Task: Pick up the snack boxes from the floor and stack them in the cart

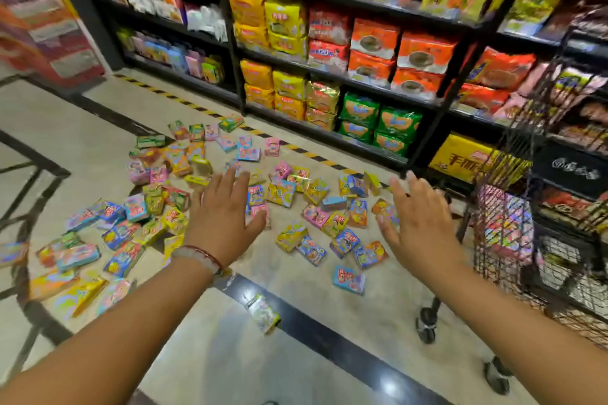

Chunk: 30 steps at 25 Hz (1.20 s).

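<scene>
Several small colourful snack boxes lie scattered over the tiled floor in front of me, from the far left to the foot of the cart. My left hand hovers above the middle of the pile, palm down, fingers straight and empty. My right hand is stretched out beside it on the right, fingers spread, holding nothing. The black wire cart stands at the right edge and has several snack boxes stacked inside. One box lies apart, close to me.
Black shelving full of noodle and snack bags runs along the back, with a yellow-black hazard strip on the floor at its foot. The cart's wheels stand near my right arm. A red display is at the far left.
</scene>
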Each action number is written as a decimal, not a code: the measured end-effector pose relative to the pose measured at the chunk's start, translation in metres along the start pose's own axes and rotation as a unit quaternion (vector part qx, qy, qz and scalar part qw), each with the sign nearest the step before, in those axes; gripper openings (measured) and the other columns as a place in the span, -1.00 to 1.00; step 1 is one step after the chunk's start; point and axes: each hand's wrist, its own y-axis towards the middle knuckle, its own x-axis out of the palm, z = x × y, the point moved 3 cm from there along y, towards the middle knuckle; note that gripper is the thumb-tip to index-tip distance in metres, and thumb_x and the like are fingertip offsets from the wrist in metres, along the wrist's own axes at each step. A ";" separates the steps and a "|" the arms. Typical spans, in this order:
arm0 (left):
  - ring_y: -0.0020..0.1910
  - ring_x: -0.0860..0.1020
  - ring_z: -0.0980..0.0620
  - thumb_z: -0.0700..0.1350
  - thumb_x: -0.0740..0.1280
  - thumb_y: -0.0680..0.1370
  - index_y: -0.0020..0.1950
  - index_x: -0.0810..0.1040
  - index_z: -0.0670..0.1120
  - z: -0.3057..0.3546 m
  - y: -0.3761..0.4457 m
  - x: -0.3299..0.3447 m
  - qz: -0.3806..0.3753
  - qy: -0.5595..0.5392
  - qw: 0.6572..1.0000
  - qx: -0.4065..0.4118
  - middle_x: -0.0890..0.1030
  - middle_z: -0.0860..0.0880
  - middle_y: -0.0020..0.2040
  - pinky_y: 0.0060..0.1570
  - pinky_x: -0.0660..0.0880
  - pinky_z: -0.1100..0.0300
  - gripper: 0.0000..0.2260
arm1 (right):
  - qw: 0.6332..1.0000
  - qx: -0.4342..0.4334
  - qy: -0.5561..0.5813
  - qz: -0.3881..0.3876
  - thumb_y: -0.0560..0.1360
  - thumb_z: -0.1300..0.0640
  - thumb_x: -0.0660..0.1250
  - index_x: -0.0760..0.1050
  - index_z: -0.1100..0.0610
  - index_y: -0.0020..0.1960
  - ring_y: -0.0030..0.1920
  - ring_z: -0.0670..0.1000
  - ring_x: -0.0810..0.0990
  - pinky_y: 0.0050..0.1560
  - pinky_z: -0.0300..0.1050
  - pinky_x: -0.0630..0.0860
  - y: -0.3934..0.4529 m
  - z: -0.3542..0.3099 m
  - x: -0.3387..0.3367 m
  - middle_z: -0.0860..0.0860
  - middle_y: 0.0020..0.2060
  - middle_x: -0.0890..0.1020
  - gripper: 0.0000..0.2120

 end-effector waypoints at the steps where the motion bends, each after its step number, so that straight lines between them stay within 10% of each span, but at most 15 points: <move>1: 0.24 0.47 -0.29 0.20 0.08 0.39 0.29 0.47 -0.22 -0.012 0.000 0.007 -0.008 0.003 1.000 -0.006 0.49 -0.27 0.27 0.12 0.40 -0.28 -0.35 | 1.000 -0.001 0.006 -0.001 0.52 -0.14 0.03 0.26 0.17 0.39 0.27 0.32 0.42 0.29 0.17 0.28 0.004 -0.011 0.007 0.28 0.31 0.42 -0.44; 15: 0.08 0.57 -0.30 0.13 0.12 0.37 0.21 0.53 -0.24 -0.098 0.081 0.153 -0.053 0.009 0.995 -0.084 0.56 -0.29 0.17 -0.02 0.48 -0.23 -0.41 | 0.996 -0.075 0.030 -0.034 0.53 -0.11 0.06 0.31 0.21 0.35 0.28 0.27 0.29 0.30 0.19 0.15 0.116 -0.042 0.200 0.34 0.27 0.44 -0.48; 24: 0.12 0.55 -0.27 0.07 0.18 0.39 0.33 0.29 -0.16 -0.177 0.073 0.476 -0.083 -0.032 0.994 -0.069 0.54 -0.27 0.19 0.09 0.43 -0.14 -0.44 | 0.985 -0.042 0.040 -0.161 0.53 -0.08 0.04 0.40 0.29 0.32 0.23 0.35 0.45 0.30 0.16 0.14 0.051 -0.065 0.552 0.33 0.25 0.46 -0.45; 27: 0.14 0.55 -0.28 0.01 0.51 0.30 0.33 0.34 -0.17 -0.201 0.056 0.613 -0.162 -0.034 0.986 -0.015 0.53 -0.27 0.23 0.00 0.48 -0.21 -0.32 | 0.978 -0.018 0.049 -0.204 0.50 -0.11 0.02 0.39 0.33 0.33 0.24 0.39 0.44 0.30 0.16 0.15 0.020 -0.059 0.685 0.36 0.25 0.46 -0.38; 30: 0.47 0.20 -0.17 0.14 0.45 0.39 0.51 0.15 -0.05 -0.211 0.044 0.720 -0.324 0.000 0.944 0.063 0.22 -0.12 0.50 0.32 0.23 -0.19 -0.19 | 0.968 -0.012 0.028 -0.248 0.45 -0.19 0.00 0.31 0.37 0.37 0.29 0.40 0.38 0.32 0.25 0.23 0.019 -0.039 0.795 0.39 0.30 0.39 -0.26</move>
